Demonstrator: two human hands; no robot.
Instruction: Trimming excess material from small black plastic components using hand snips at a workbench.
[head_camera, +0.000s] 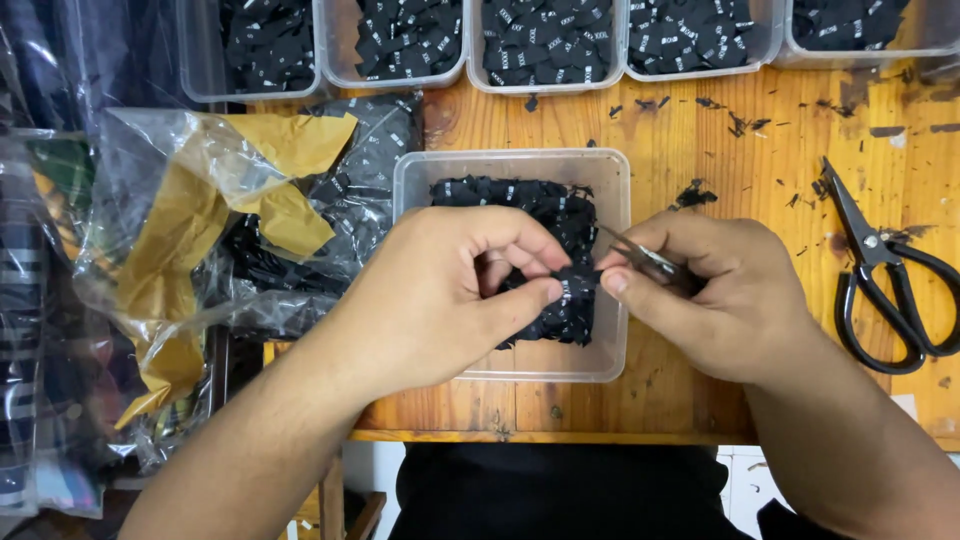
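Left hand (455, 290) pinches a black woven label (572, 290) over a clear plastic tub (415, 180); right hand (720, 295) grips small metal snips (645, 260) touching it; black scissors (885, 275) lie nearby

Black-handled scissors (885, 290) lie on the wooden table (700, 170), well apart to the right. A row of clear tubs (545, 45) filled with black labels lines the far edge. A crumpled plastic bag (215, 230) with yellow-brown paper (190, 225) sits at the left.
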